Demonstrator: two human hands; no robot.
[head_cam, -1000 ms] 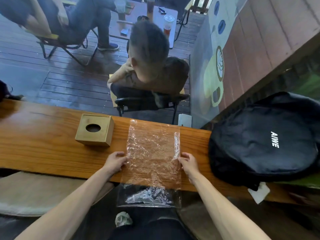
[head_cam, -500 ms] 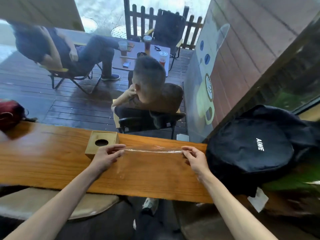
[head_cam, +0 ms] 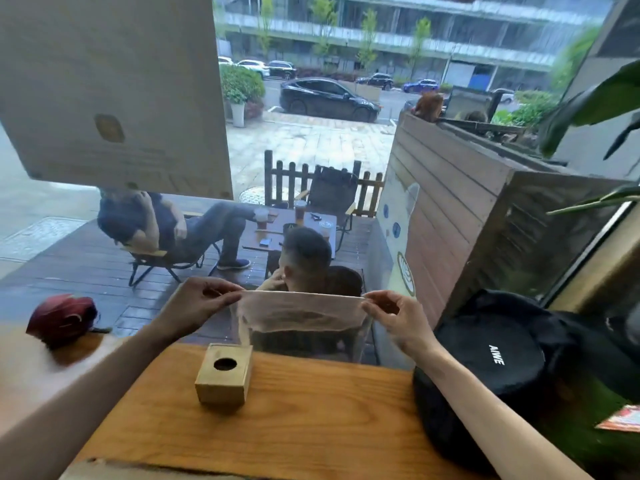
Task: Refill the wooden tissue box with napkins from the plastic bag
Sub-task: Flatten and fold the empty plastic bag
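Holding the clear plastic bag up above the table, we pinch its top edge taut, our left hand with a narrow grip on one corner and our right hand pinching the other. It hangs thin and see-through, a whitish band across its upper part, and we cannot tell what is inside. Below it the wooden tissue box sits on the table, its round top hole dark.
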